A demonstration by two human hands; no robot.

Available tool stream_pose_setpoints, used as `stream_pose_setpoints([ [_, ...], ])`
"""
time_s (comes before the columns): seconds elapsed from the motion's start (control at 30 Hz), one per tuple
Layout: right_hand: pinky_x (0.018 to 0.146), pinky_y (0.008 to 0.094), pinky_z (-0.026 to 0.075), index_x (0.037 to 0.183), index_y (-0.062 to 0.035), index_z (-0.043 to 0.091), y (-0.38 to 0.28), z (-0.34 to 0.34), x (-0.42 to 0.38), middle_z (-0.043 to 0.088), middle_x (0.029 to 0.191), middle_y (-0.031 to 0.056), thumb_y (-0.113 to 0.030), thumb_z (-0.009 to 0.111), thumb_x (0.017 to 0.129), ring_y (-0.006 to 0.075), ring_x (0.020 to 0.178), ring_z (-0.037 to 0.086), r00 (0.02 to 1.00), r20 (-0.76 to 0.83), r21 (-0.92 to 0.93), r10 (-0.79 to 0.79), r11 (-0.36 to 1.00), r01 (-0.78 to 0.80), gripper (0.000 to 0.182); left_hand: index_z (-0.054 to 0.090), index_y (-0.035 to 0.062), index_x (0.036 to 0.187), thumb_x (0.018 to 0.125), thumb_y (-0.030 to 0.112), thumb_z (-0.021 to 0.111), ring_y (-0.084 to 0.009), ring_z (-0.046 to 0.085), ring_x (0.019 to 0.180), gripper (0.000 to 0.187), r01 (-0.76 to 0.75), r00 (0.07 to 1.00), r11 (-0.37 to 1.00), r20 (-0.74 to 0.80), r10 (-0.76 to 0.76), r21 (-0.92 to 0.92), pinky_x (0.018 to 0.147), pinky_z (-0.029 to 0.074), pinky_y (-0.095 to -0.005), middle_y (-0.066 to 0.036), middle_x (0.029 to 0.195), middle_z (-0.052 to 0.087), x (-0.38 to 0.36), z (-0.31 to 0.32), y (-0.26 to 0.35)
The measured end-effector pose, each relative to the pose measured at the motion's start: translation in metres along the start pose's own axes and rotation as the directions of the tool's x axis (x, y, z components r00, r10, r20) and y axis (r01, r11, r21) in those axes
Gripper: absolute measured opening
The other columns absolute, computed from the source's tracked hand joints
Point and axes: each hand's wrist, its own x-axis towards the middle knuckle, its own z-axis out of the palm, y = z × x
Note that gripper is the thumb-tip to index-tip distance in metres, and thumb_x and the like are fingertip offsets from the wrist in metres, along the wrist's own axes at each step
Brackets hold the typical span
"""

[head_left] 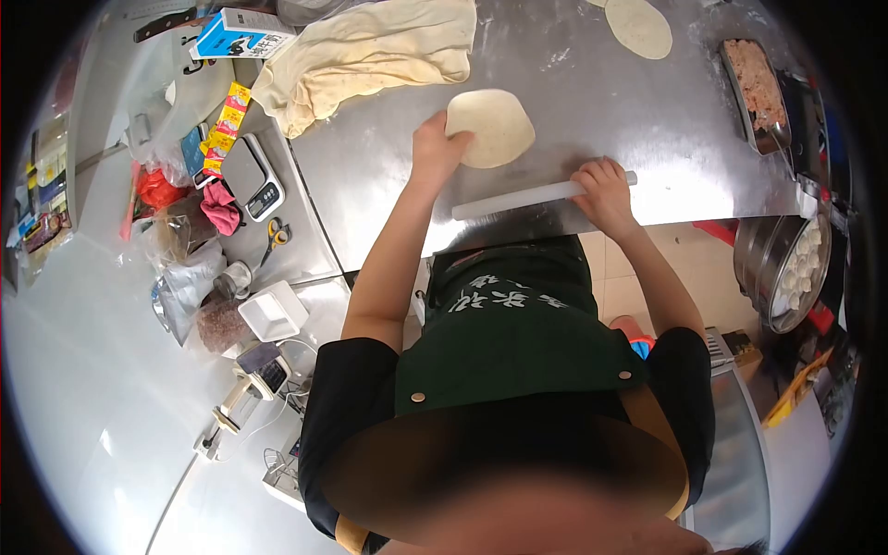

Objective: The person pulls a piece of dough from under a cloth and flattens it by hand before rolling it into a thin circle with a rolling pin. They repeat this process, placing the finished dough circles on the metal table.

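Note:
My left hand (439, 148) pinches the left edge of a flat, rounded dough wrapper (495, 129), thumb on top and fingers under or behind it. To the right, my right hand (603, 190) curls over the right end of a white rolling pin (518, 198), which lies near the front edge of the steel table. The pin sits just below the wrapper and apart from it. A large crumpled cream cloth (379, 60) lies beyond my left hand. Another rolled wrapper (638, 28) rests at the far right, partly beside a second one cut off by the frame.
A tray of minced filling (754, 88) stands at the right edge, above a steamer of pale dumplings (800, 273). To the left are a milk carton (242, 35), a knife (165, 25), a scale (262, 185), scissors (275, 239) and a white container (275, 312).

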Motion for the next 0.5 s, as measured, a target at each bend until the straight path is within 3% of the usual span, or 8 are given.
stream_pose_setpoints([
  [0.13,0.105,0.0447,0.036,0.098,-0.0120,0.062,0.003,-0.003,0.038,0.058,0.102,0.0040,-0.022,0.078,0.066,0.0254,0.107,0.052,0.997,-0.022,0.004,-0.077,0.997,0.077,0.037,0.065,-0.0005,0.105,0.072,0.011,0.074,-0.0316,0.068,0.087,0.036,0.093,0.996,0.994,-0.018,-0.092,0.056,0.078,0.053,-0.0365,-0.020,0.094,0.069,0.005,0.021,-0.061],
  [0.17,0.104,0.0446,0.036,0.098,-0.0119,0.062,0.005,-0.004,0.052,0.058,0.101,0.0041,-0.022,0.078,0.067,0.0254,0.107,0.052,0.993,-0.023,0.004,-0.113,0.994,0.113,0.037,0.065,-0.0015,0.106,0.073,0.011,0.074,-0.0295,0.068,0.085,0.036,0.118,0.993,0.993,-0.008,-0.118,0.001,0.077,0.053,-0.0355,-0.019,0.093,0.069,0.010,0.022,-0.065],
  [0.23,0.105,0.0445,0.036,0.099,-0.0116,0.062,0.007,-0.006,0.082,0.058,0.101,0.0045,-0.023,0.077,0.069,0.0257,0.106,0.052,0.985,0.033,-0.021,-0.170,0.985,0.171,0.036,0.064,-0.0036,0.107,0.075,0.010,0.074,-0.0254,0.067,0.082,0.036,0.183,0.983,0.977,0.018,-0.182,-0.111,0.076,0.053,-0.0333,-0.017,0.092,0.069,0.011,0.019,-0.064],
  [0.33,0.106,0.0448,0.035,0.100,-0.0109,0.062,0.013,0.001,0.120,0.057,0.100,0.0049,-0.026,0.074,0.074,0.0256,0.105,0.052,0.962,0.037,-0.007,-0.270,0.963,0.270,0.033,0.063,-0.0070,0.108,0.079,0.011,0.073,-0.0204,0.065,0.080,0.035,0.260,0.955,0.760,0.040,-0.295,-0.595,0.074,0.052,-0.0325,-0.013,0.092,0.068,0.019,0.018,-0.057],
  [0.37,0.107,0.0450,0.034,0.101,-0.0106,0.062,0.014,0.004,0.127,0.057,0.100,0.0051,-0.028,0.073,0.076,0.0254,0.104,0.052,0.952,0.027,0.006,-0.305,0.952,0.304,0.032,0.061,-0.0091,0.110,0.080,0.011,0.073,-0.0213,0.065,0.082,0.037,0.275,0.951,0.742,0.062,-0.302,-0.611,0.075,0.053,-0.0327,-0.013,0.094,0.067,0.025,0.018,-0.060],
  [0.47,0.109,0.0471,0.031,0.111,-0.0101,0.061,0.005,0.007,0.144,0.056,0.114,0.0067,-0.031,0.066,0.084,0.0270,0.112,0.050,0.973,0.105,-0.032,-0.204,0.978,0.208,0.035,0.058,-0.0131,0.113,0.083,0.013,0.073,-0.0226,0.066,0.086,0.043,0.342,0.932,0.713,0.125,-0.339,-0.612,0.077,0.053,-0.0326,-0.015,0.099,0.067,0.036,0.013,-0.066],
  [0.5,0.109,0.0470,0.030,0.115,-0.0098,0.059,0.003,0.017,0.149,0.055,0.119,0.0074,-0.031,0.063,0.085,0.0272,0.117,0.049,0.986,0.022,-0.098,-0.167,0.981,0.168,0.036,0.059,-0.0129,0.113,0.083,0.014,0.073,-0.0221,0.066,0.086,0.044,0.378,0.920,0.721,0.150,-0.361,-0.581,0.078,0.053,-0.0322,-0.015,0.098,0.067,0.038,0.009,-0.057],
])
